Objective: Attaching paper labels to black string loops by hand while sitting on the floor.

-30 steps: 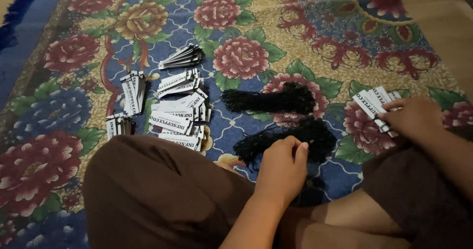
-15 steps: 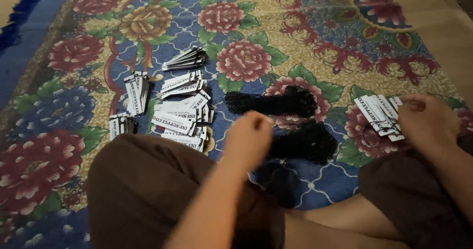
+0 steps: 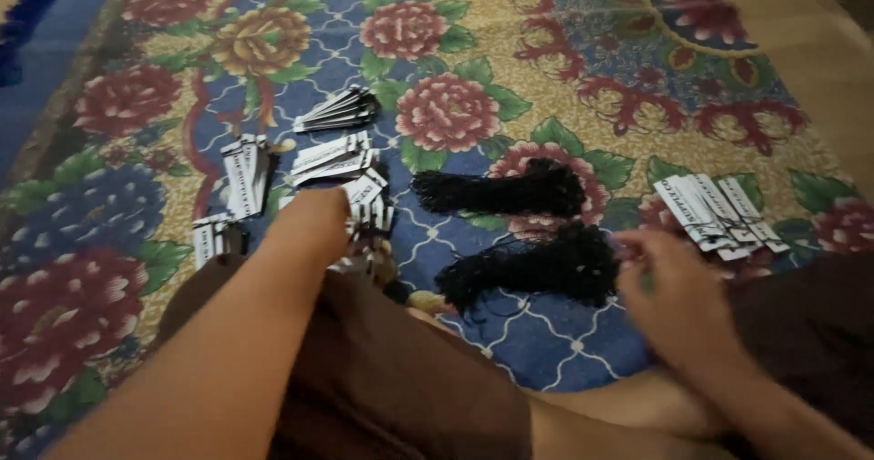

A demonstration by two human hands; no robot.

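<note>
Both moved: left hand (image 3: 314, 223) reaches tags (image 3: 360, 192), right hand (image 3: 678, 296) nears cords (image 3: 537, 264).

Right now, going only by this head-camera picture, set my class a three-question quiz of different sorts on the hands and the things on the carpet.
1. True or false: the left hand is over the stacks of white tags.
2. How many black cord bundles lie on the carpet?
3. Which is nearest the right hand? A) a white tag pile B) scissors C) a cup

Key: 1 true; 2 two; 3 A
</note>
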